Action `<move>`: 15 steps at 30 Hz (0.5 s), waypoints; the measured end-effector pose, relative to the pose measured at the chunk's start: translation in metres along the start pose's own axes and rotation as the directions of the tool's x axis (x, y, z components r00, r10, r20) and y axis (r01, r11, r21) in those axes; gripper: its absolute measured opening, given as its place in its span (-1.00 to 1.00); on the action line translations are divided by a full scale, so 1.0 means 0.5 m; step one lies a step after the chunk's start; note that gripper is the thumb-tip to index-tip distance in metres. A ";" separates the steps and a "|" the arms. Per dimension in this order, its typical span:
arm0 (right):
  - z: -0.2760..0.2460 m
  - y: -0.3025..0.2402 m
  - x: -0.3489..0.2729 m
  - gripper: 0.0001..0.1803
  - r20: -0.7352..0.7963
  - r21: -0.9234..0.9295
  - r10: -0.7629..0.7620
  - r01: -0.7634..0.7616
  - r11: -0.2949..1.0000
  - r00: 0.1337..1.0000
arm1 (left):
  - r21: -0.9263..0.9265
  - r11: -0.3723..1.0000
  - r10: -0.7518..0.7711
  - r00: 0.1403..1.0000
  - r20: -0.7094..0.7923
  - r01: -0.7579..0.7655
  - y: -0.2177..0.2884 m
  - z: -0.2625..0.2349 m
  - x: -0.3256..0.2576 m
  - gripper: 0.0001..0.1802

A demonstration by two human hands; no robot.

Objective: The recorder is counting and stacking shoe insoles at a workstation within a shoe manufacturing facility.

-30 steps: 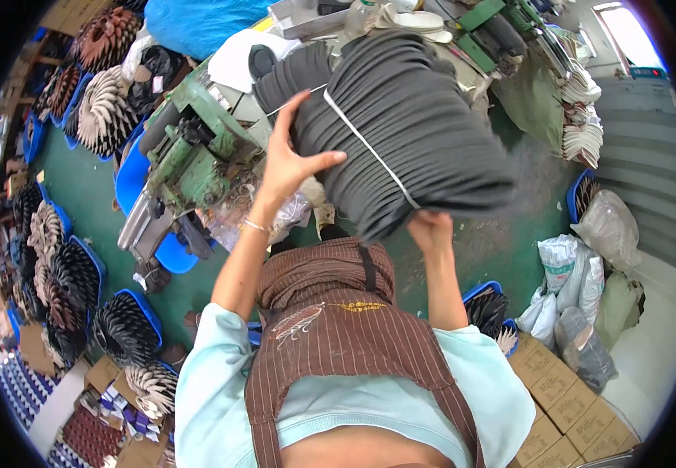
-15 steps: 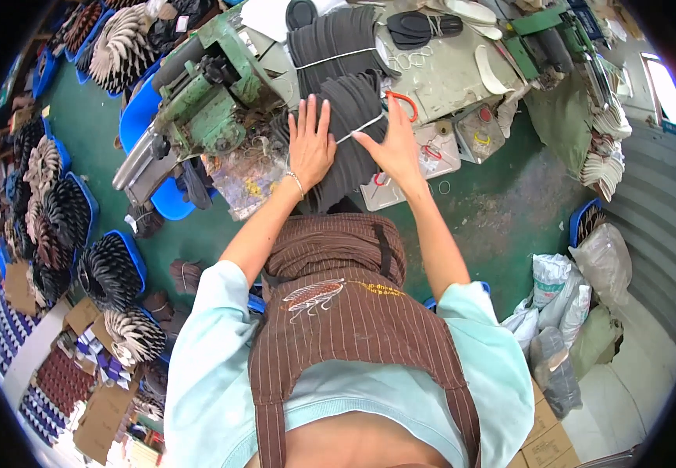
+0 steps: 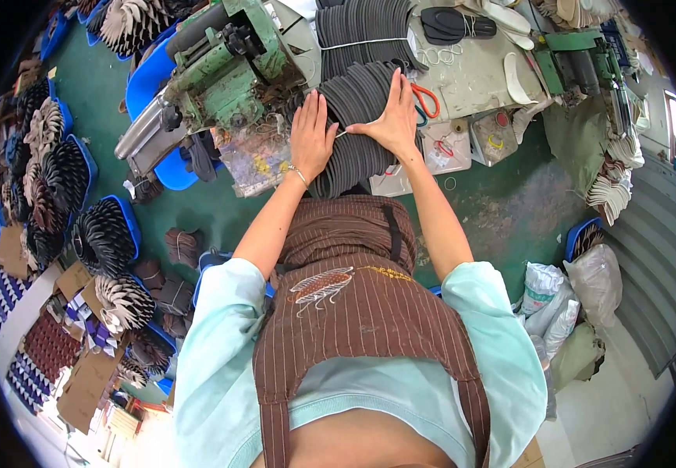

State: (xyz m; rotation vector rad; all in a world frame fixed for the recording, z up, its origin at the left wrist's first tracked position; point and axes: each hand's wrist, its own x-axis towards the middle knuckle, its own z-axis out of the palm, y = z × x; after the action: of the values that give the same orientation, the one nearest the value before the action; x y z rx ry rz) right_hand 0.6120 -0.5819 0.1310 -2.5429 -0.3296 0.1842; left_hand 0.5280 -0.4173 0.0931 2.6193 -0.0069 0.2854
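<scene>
A thick bundle of dark grey shoe soles [image 3: 353,93], stacked on edge, lies at the table's near edge in front of my apron. A white string [image 3: 343,132] runs across it, partly hidden by my hands. My left hand [image 3: 312,139] lies flat on the bundle's left side, fingers stretched out. On the right side rests my right hand [image 3: 391,129], its thumb spread wide from the fingers and pointing at the left hand. Just behind is a second tied bundle of soles [image 3: 365,56]. Orange-handled scissors [image 3: 431,101] lie right beside my right hand.
A worn green machine [image 3: 236,78] stands to the left, another green machine [image 3: 576,58] at the far right. Loose dark soles [image 3: 451,25] and white soles [image 3: 517,78] lie on the table [image 3: 470,66]. Blue tubs of soles [image 3: 123,222] line the floor at left; sacks [image 3: 544,288] stand right.
My right hand now lies flatter on the bundle, its fingers pointing farther forward. The bundle's soles sit more evenly together. The whole view has shifted a little.
</scene>
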 end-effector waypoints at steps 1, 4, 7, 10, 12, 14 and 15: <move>0.000 0.002 0.003 0.57 -0.011 0.003 0.028 -0.028 1.000 1.000 | 0.028 1.000 -0.012 1.000 0.011 0.012 0.001 0.001 0.000 -0.37; -0.003 0.011 0.006 0.53 -0.022 0.027 0.067 -0.066 0.997 0.998 | 0.045 0.998 -0.045 0.999 0.001 0.045 0.015 -0.003 -0.004 -0.39; 0.000 0.016 0.003 0.47 -0.041 0.111 0.077 -0.072 0.991 0.996 | 0.039 0.993 -0.105 0.993 -0.057 0.107 0.032 -0.005 -0.013 -0.49; 0.029 -0.030 -0.032 0.45 -0.142 -0.120 0.055 -0.072 0.990 0.988 | -0.033 0.991 -0.132 0.986 -0.099 0.129 0.035 0.000 -0.015 -0.63; 0.038 -0.038 -0.039 0.46 -0.109 -0.128 0.064 -0.078 0.989 0.992 | -0.049 0.988 -0.151 0.983 -0.106 0.146 0.033 0.001 -0.016 -0.64; 0.037 -0.034 -0.028 0.47 -0.059 -0.166 0.096 -0.104 0.981 0.994 | -0.035 0.989 -0.148 0.982 -0.114 0.145 0.029 0.006 -0.014 -0.64; 0.044 -0.036 -0.018 0.47 -0.059 -0.165 0.093 -0.102 0.981 0.994 | -0.055 0.985 -0.166 0.979 -0.117 0.161 0.025 0.009 -0.009 -0.63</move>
State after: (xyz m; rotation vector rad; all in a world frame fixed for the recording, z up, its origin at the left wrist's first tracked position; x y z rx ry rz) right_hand 0.5954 -0.5584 0.1233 -2.7278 -0.2084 0.1339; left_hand 0.5239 -0.4306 0.0946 2.5346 0.2401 0.3813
